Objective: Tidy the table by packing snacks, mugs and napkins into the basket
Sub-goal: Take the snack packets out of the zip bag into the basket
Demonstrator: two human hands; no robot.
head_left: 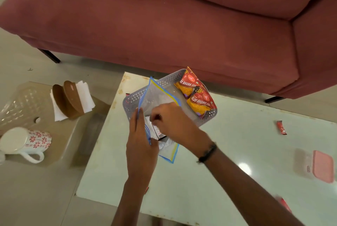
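Note:
A grey perforated basket (165,81) stands at the far edge of the pale table (228,162). Two red-and-orange snack packets (196,94) lean against its right wall. A clear zip bag (156,94) with a blue and yellow edge lies over the basket's near rim. My left hand (141,145) pinches the bag's left edge. My right hand (173,122) is closed on the bag's opening, where a small white packet (155,128) shows inside. A white mug (25,143) with red flowers lies on its side at the left. White napkins (82,96) sit in a brown holder (70,100).
The mug and napkin holder rest on a clear plastic stool (23,105) left of the table. A small red sachet (281,127) and a pink-lidded box (317,168) lie at the table's right. Another red packet (284,204) is at the near right. A red sofa (182,25) stands behind.

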